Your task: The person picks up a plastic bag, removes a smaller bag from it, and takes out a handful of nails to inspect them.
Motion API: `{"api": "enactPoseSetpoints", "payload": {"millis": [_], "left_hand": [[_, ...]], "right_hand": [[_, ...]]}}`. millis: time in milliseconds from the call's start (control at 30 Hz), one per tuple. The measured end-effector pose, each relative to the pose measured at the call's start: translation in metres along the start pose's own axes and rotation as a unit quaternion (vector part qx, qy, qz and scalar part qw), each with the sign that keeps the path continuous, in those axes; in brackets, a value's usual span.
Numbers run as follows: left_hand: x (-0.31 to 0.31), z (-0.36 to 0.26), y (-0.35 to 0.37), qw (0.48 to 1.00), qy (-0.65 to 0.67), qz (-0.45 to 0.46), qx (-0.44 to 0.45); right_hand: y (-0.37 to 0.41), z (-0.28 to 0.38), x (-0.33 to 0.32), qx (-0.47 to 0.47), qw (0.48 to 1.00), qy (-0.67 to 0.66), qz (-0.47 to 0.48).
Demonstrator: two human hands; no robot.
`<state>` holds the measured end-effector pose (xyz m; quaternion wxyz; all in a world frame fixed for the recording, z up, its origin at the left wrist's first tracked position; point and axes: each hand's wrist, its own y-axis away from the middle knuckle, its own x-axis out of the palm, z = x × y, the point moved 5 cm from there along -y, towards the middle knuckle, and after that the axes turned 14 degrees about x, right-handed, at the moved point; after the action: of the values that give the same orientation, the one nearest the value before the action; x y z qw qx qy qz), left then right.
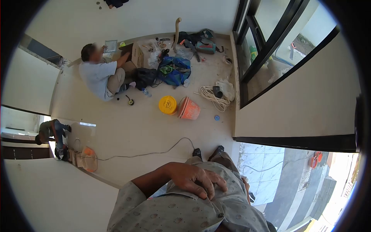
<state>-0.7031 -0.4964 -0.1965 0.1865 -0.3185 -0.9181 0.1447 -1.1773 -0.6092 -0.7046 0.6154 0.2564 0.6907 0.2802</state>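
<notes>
My left hand rests on the front of my patterned grey shirt. Its fingers are loosely bent and spread, and no held object shows. Of my right hand, only a sliver of skin appears beside my right hip; its fingers are hidden. Below me are my dark shoes on the pale floor. A thin cable runs across the floor to near my feet.
Ahead stand a yellow bucket and a tilted orange bucket. Coiled rope lies right. A person sits by a cardboard box and a blue bag. Another person bends at the left doorway. A black-framed window stands right.
</notes>
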Motion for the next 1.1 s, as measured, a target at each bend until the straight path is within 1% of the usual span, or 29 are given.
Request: {"api": "enactPoseSetpoints", "payload": {"millis": [67, 167, 200, 233, 267, 300, 333, 367, 400, 433, 467, 500, 567, 600, 667, 733, 800, 867, 900, 967, 1000, 1033, 1100], "left_hand": [[-0.009, -0.002, 0.012, 1.0, 0.013, 0.002, 0.029], [-0.033, -0.014, 0.029, 0.997, 0.06, -0.016, 0.054], [-0.041, -0.018, 0.034, 0.995, 0.081, -0.027, 0.058], [-0.052, -0.022, 0.037, 0.999, 0.004, -0.045, 0.023], [-0.064, -0.029, 0.038, 0.995, -0.075, -0.062, -0.015], [-0.078, -0.037, 0.038, 0.984, -0.154, -0.075, -0.055], [-0.085, -0.045, 0.036, 0.979, -0.179, -0.08, -0.046], [-0.09, -0.05, 0.037, 0.984, -0.143, -0.099, -0.03], [-0.096, -0.055, 0.039, 0.987, -0.105, -0.118, -0.012], [-0.102, -0.059, 0.041, 0.988, -0.068, -0.137, 0.007], [-0.107, -0.063, 0.045, 0.988, -0.017, -0.148, 0.038], [-0.114, -0.071, 0.047, 0.986, -0.007, -0.159, 0.055], [-0.128, -0.089, 0.051, 0.98, 0.017, -0.179, 0.089], [-0.139, -0.09, 0.06, 0.976, 0.01, -0.209, 0.054], [-0.165, -0.084, 0.085, 0.965, -0.007, -0.263, -0.015], [-0.203, -0.061, 0.125, 0.919, -0.009, -0.39, -0.05], [-0.234, -0.025, 0.183, 0.815, -0.024, -0.555, -0.163], [-0.257, 0.016, 0.251, 0.744, -0.012, -0.631, -0.218], [-0.27, 0.026, 0.284, 0.707, -0.012, -0.663, -0.245], [-0.288, 0.029, 0.329, 0.711, 0.007, -0.644, -0.282], [-0.299, 0.029, 0.349, 0.712, 0.017, -0.637, -0.296], [-0.307, 0.028, 0.372, 0.713, 0.013, -0.627, -0.313], [-0.332, 0.015, 0.419, 0.717, 0.001, -0.607, -0.343]], "right_hand": [[0.003, 0.019, -0.012, -0.063, 0.996, -0.058, -0.009], [-0.009, 0.075, -0.051, -0.131, 0.99, -0.062, 0.005], [0.001, 0.106, -0.08, -0.154, 0.988, 0.013, -0.013], [0.01, 0.136, -0.103, -0.18, 0.979, 0.086, -0.032], [-0.007, 0.146, -0.105, -0.073, 0.959, -0.266, 0.056], [-0.014, 0.164, -0.111, 0.017, 0.898, -0.426, 0.113], [-0.018, 0.184, -0.121, 0.108, 0.796, -0.58, 0.134], [-0.006, 0.213, -0.151, 0.172, 0.79, -0.574, 0.128], [-0.022, 0.229, -0.153, 0.144, 0.775, -0.595, 0.159], [-0.032, 0.246, -0.165, 0.147, 0.816, -0.545, 0.123], [-0.04, 0.267, -0.178, 0.108, 0.824, -0.544, 0.118], [-0.045, 0.287, -0.191, 0.07, 0.831, -0.54, 0.113], [-0.058, 0.323, -0.213, 0.022, 0.827, -0.548, 0.126], [-0.062, 0.341, -0.221, -0.001, 0.822, -0.553, 0.132], [-0.056, 0.372, -0.249, -0.017, 0.835, -0.54, 0.1], [-0.052, 0.396, -0.264, -0.03, 0.846, -0.528, 0.067], [-0.053, 0.41, -0.263, -0.018, 0.847, -0.528, 0.059], [-0.05, 0.417, -0.254, -0.015, 0.846, -0.532, 0.043], [-0.045, 0.418, -0.246, 0.005, 0.833, -0.552, 0.045], [-0.024, 0.422, -0.224, 0.045, 0.805, -0.589, 0.05], [-0.006, 0.427, -0.211, 0.069, 0.784, -0.616, 0.042], [0.005, 0.428, -0.19, 0.125, 0.77, -0.623, 0.053], [0.043, 0.438, -0.152, 0.197, 0.764, -0.609, 0.076]]}}
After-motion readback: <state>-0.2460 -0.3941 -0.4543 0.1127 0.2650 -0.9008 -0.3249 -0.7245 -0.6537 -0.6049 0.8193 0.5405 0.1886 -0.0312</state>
